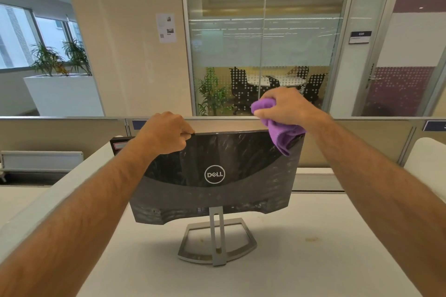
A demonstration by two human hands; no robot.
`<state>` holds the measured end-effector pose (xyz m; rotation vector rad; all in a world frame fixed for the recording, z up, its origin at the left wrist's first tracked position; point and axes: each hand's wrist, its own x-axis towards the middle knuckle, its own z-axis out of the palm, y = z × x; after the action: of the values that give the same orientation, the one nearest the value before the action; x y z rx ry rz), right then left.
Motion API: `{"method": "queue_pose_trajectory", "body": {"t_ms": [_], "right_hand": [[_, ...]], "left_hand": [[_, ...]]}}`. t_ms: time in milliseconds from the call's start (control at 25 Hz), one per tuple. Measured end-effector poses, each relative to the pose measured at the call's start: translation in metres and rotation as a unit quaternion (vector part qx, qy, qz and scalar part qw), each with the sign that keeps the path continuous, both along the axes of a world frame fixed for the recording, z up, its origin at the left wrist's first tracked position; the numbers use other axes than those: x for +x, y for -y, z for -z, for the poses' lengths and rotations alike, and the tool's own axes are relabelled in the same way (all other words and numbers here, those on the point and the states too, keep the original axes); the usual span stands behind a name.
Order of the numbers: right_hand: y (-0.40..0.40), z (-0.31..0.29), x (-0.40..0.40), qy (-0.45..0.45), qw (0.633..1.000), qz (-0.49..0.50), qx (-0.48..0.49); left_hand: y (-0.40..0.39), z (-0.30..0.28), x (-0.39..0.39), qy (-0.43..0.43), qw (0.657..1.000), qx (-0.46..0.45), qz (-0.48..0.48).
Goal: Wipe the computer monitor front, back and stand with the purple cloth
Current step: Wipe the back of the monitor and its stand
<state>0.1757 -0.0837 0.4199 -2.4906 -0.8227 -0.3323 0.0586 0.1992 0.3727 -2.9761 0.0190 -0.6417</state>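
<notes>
left hand [166,131] grips the dell monitor [214,176] top edge, right hand [287,106] clutches the purple cloth [282,130] bunched at its upper right corner

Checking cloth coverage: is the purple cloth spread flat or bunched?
Bunched: the purple cloth hangs crumpled from the right hand at the monitor's top corner.

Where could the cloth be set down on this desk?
Bare desk lies right of the stand and in front of it. The left side is crowded by the left hand gripping the monitor.
</notes>
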Motion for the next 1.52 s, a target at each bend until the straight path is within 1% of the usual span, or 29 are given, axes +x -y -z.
{"method": "queue_pose_trajectory", "body": {"t_ms": [40,80,120,200,240,320,400,440,480,520,560,600,640,680,760,840,920,960,1000,1080,1120,1160,1240,1280,1320,1400,1440,1480,1520], "right_hand": [[-0.001,0.001,0.004,0.066,0.997,0.030,0.004],[-0.001,0.004,0.009,0.107,0.993,0.050,-0.015],[0.000,0.009,0.012,0.119,0.989,0.063,-0.053],[0.011,0.024,0.019,0.114,0.979,0.091,-0.142],[0.021,0.032,0.024,0.113,0.973,0.111,-0.166],[0.042,0.045,0.035,0.097,0.973,0.154,-0.143],[0.063,0.053,0.045,0.023,0.979,0.192,-0.060],[0.074,0.057,0.048,-0.025,0.977,0.209,0.012],[0.085,0.063,0.052,-0.066,0.967,0.222,0.110],[0.093,0.071,0.051,-0.095,0.943,0.230,0.222],[0.099,0.080,0.047,-0.111,0.908,0.233,0.330],[0.100,0.091,0.042,-0.119,0.869,0.235,0.418],[0.099,0.103,0.035,-0.104,0.841,0.241,0.474],[0.095,0.116,0.029,-0.067,0.826,0.247,0.502],[0.083,0.138,0.018,0.053,0.830,0.238,0.502],[0.066,0.153,0.014,0.177,0.855,0.185,0.451],[0.052,0.164,0.015,0.258,0.883,0.129,0.369],[0.046,0.167,0.016,0.275,0.892,0.116,0.339],[0.042,0.169,0.018,0.276,0.895,0.117,0.331],[0.033,0.172,0.018,0.221,0.889,0.149,0.373],[0.028,0.175,0.019,0.201,0.891,0.160,0.375],[0.024,0.180,0.017,0.211,0.902,0.160,0.341],[0.021,0.195,0.015,0.290,0.930,0.108,0.199],[0.023,0.199,0.017,0.320,0.931,0.081,0.156],[0.026,0.200,0.020,0.327,0.927,0.085,0.161],[0.026,0.196,0.024,0.259,0.909,0.157,0.286],[0.023,0.192,0.023,0.222,0.900,0.181,0.327],[0.017,0.189,0.019,0.223,0.901,0.179,0.327],[0.013,0.189,0.016,0.267,0.911,0.150,0.276]], "left_hand": [[0.001,0.003,-0.003,0.018,1.000,0.013,0.000],[0.003,0.005,-0.006,0.035,0.999,0.018,0.000],[0.005,0.008,-0.008,0.049,0.999,0.015,-0.002],[0.008,0.014,-0.012,0.072,0.997,0.003,-0.012],[0.010,0.016,-0.013,0.078,0.997,-0.003,-0.016],[0.011,0.017,-0.015,0.088,0.996,-0.014,-0.018],[0.011,0.017,-0.017,0.089,0.996,-0.017,-0.022],[0.011,0.018,-0.018,0.086,0.996,-0.011,-0.022],[0.010,0.019,-0.021,0.080,0.997,-0.009,-0.017],[0.007,0.020,-0.023,0.077,0.997,-0.018,-0.006],[0.002,0.021,-0.026,0.084,0.996,-0.043,0.005],[-0.006,0.022,-0.031,0.104,0.992,-0.073,0.010],[-0.017,0.024,-0.036,0.138,0.986,-0.099,0.007],[-0.031,0.028,-0.041,0.177,0.977,-0.115,-0.010],[-0.060,0.036,-0.052,0.241,0.958,-0.140,-0.062],[-0.082,0.047,-0.060,0.265,0.945,-0.163,-0.103],[-0.091,0.055,-0.064,0.274,0.937,-0.183,-0.112],[-0.092,0.057,-0.066,0.283,0.934,-0.189,-0.107],[-0.093,0.059,-0.067,0.293,0.931,-0.194,-0.097],[-0.096,0.063,-0.070,0.308,0.929,-0.191,-0.070],[-0.098,0.066,-0.072,0.309,0.932,-0.180,-0.058],[-0.100,0.069,-0.073,0.306,0.937,-0.162,-0.048],[-0.105,0.073,-0.074,0.296,0.948,-0.109,-0.034],[-0.107,0.075,-0.075,0.291,0.952,-0.085,-0.028],[-0.108,0.076,-0.075,0.287,0.955,-0.068,-0.026],[-0.109,0.076,-0.075,0.283,0.957,-0.053,-0.030],[-0.109,0.076,-0.075,0.284,0.957,-0.052,-0.032],[-0.109,0.076,-0.075,0.284,0.957,-0.053,-0.032],[-0.108,0.077,-0.075,0.284,0.957,-0.054,-0.032]]}}
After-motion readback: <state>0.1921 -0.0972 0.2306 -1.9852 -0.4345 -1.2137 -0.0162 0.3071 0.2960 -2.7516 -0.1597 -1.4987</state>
